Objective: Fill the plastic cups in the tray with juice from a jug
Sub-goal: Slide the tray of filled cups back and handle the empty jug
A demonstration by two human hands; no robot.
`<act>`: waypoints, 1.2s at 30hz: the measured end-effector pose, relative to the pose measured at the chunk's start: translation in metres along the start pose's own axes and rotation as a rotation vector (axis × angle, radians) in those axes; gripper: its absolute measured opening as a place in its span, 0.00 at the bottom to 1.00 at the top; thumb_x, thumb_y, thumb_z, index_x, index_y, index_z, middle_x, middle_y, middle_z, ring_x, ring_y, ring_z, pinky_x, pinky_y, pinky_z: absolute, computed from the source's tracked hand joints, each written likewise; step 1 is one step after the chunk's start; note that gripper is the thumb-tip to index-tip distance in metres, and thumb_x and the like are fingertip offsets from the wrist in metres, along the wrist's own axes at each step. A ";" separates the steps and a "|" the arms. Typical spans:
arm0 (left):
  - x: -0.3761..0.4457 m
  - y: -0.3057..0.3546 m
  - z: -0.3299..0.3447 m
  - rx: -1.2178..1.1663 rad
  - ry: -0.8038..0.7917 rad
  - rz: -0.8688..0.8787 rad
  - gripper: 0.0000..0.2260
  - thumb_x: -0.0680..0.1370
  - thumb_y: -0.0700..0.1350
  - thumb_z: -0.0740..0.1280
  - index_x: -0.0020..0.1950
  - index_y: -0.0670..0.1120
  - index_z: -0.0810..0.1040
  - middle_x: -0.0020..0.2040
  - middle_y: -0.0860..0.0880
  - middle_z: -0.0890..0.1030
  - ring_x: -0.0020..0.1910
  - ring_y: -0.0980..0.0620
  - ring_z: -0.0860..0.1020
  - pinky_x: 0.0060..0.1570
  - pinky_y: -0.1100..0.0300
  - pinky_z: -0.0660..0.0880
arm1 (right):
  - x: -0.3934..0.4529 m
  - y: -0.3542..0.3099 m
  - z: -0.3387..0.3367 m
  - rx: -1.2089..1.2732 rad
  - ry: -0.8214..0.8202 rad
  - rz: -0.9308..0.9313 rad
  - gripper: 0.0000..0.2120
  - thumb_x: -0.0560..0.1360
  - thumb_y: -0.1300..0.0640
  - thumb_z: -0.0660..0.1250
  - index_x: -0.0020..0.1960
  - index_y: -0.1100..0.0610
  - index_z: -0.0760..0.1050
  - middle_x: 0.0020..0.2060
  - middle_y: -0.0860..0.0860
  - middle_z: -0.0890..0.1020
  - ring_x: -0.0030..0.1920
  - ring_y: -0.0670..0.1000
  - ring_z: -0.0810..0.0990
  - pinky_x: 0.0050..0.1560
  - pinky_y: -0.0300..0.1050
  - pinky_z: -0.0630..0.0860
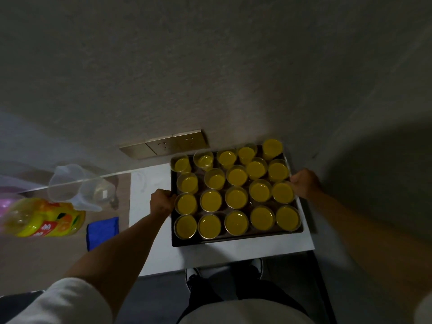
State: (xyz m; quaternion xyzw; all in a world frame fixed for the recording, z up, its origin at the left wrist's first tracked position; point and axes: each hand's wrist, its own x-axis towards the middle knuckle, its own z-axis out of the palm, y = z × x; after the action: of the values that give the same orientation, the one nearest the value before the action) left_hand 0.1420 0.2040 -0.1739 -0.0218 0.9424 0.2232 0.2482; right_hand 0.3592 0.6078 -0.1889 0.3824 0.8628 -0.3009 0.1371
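While the dark rectangular metal tray (236, 240) sits on the white worktop (149, 230), you hold it from both sides: your left hand (161, 202) has its fingers curled over the tray's left rim, and your right hand (304, 184) is curled round the right rim. Standing in rows inside the tray, the clear plastic cups (236, 198) hold yellow juice; one cup in the far row looks much paler than the others.

Left of the white worktop, the transparent plastic jug (79, 187) stands on a brownish surface, well apart from the tray. Beside it lies a large clear juice bottle (44, 217) with a yellow and red label, on its side, and a folded blue cloth (101, 231) lies nearer the worktop.

Behind the tray, a row of metallic wall sockets (163, 143) sits low on the grey textured wall (210, 66). Below the worktop's near edge, your shoes (192, 274) show on a dark floor. The room is dim.
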 end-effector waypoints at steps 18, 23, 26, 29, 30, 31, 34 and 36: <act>-0.010 0.020 0.013 0.014 -0.002 -0.013 0.13 0.79 0.47 0.69 0.38 0.42 0.82 0.36 0.45 0.80 0.40 0.43 0.80 0.45 0.53 0.77 | 0.007 0.020 -0.018 -0.024 -0.060 0.001 0.14 0.76 0.68 0.66 0.33 0.58 0.72 0.34 0.57 0.74 0.40 0.53 0.74 0.41 0.46 0.69; -0.007 0.019 0.013 0.033 -0.008 -0.017 0.13 0.79 0.48 0.70 0.36 0.44 0.81 0.36 0.45 0.80 0.40 0.43 0.80 0.46 0.54 0.77 | 0.011 0.025 -0.015 0.046 -0.071 0.019 0.14 0.76 0.67 0.67 0.33 0.60 0.75 0.34 0.58 0.77 0.41 0.55 0.77 0.42 0.48 0.74; -0.003 0.018 0.013 0.036 -0.028 -0.026 0.12 0.78 0.48 0.70 0.37 0.43 0.81 0.38 0.44 0.81 0.42 0.44 0.79 0.45 0.56 0.75 | 0.015 0.033 -0.012 0.152 -0.090 0.060 0.13 0.77 0.61 0.71 0.36 0.67 0.79 0.36 0.60 0.83 0.41 0.58 0.82 0.46 0.57 0.82; -0.002 0.016 0.013 0.013 -0.038 -0.035 0.11 0.78 0.48 0.70 0.39 0.43 0.83 0.40 0.44 0.82 0.44 0.43 0.80 0.45 0.56 0.74 | 0.009 0.025 -0.014 0.328 -0.097 0.156 0.11 0.77 0.58 0.74 0.40 0.64 0.81 0.39 0.59 0.83 0.41 0.58 0.83 0.42 0.52 0.82; -0.002 0.015 0.014 0.008 -0.034 -0.033 0.12 0.78 0.49 0.70 0.40 0.43 0.83 0.40 0.43 0.83 0.44 0.43 0.80 0.46 0.56 0.76 | 0.009 0.024 -0.013 0.386 -0.096 0.190 0.09 0.77 0.58 0.74 0.41 0.63 0.81 0.41 0.59 0.83 0.43 0.59 0.83 0.41 0.50 0.81; -0.002 0.014 0.015 0.003 -0.028 -0.031 0.12 0.78 0.49 0.70 0.39 0.43 0.83 0.40 0.43 0.83 0.44 0.43 0.81 0.47 0.55 0.77 | 0.008 0.023 -0.011 0.425 -0.098 0.215 0.08 0.78 0.59 0.73 0.43 0.64 0.81 0.43 0.60 0.83 0.45 0.61 0.83 0.42 0.51 0.81; -0.004 0.012 0.018 -0.016 -0.011 -0.028 0.14 0.78 0.48 0.69 0.35 0.42 0.80 0.39 0.42 0.83 0.43 0.42 0.81 0.48 0.53 0.78 | 0.010 0.025 -0.007 0.451 -0.081 0.220 0.12 0.78 0.60 0.71 0.49 0.71 0.81 0.48 0.65 0.84 0.50 0.65 0.84 0.51 0.61 0.83; -0.004 0.011 0.019 -0.029 -0.015 -0.036 0.13 0.78 0.47 0.70 0.38 0.39 0.82 0.39 0.41 0.83 0.43 0.42 0.81 0.48 0.53 0.78 | 0.010 0.025 -0.006 0.454 -0.068 0.214 0.14 0.78 0.60 0.72 0.49 0.73 0.80 0.48 0.67 0.84 0.51 0.66 0.84 0.54 0.66 0.82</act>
State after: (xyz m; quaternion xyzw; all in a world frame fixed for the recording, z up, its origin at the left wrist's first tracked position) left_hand 0.1528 0.2218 -0.1822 -0.0406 0.9366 0.2326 0.2588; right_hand 0.3710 0.6304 -0.1992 0.4820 0.7227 -0.4836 0.1076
